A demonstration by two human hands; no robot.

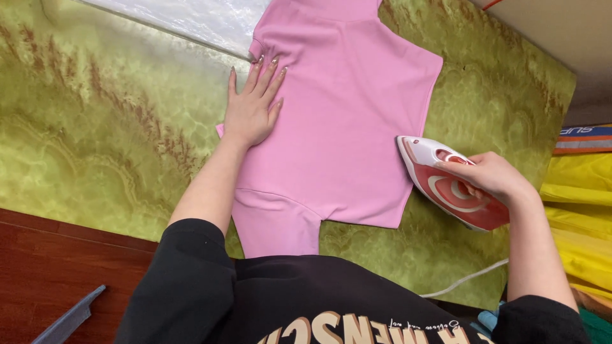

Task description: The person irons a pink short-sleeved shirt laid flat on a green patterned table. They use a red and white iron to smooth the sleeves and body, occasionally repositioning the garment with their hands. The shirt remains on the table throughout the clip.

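Right hand [491, 175] is wrapped around the iron [446, 185], sitting at the shirt's right edge, on the green cover [95, 140] near the table's right side. Left hand [252, 105], fingers spread, presses flat on the pink shirt [344, 121], laid mid-table, reaching the far edge.

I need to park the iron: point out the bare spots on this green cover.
Widest bare green cover lies beyond the left hand, up to the clear plastic. A smaller patch sits above the iron. The pink shirt fills the middle.
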